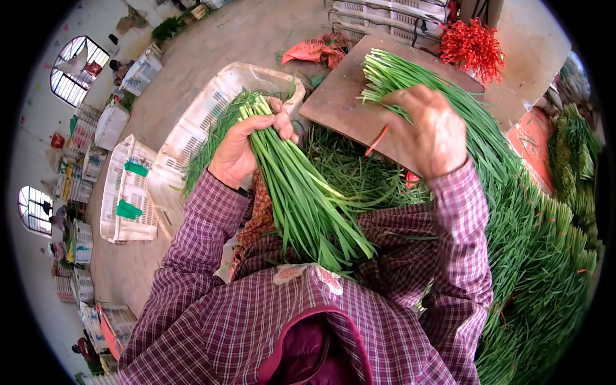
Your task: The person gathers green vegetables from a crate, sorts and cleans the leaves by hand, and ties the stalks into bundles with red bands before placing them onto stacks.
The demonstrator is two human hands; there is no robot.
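Note:
My left hand [247, 141] is wrapped round a bunch of long green stalks [289, 179], their pale cut ends pointing up and their leaves hanging over my lap. To the right, my right hand [427, 128] is raised over the edge of a brown board [346, 96], slightly blurred, its fingers bent. A red tie [377, 140] hangs just below its fingers; the contact between them is hard to make out. Beside that hand, another pile of green stalks [398, 74] lies on the board.
A white plastic crate [186, 122] with greens stands at the left, a smaller crate [112, 205] beyond it. Red ties [471, 48] sit in a cluster at the upper right. Many tied green bunches [545, 276] fill the right side. Stacked crates [385, 19] stand at the back.

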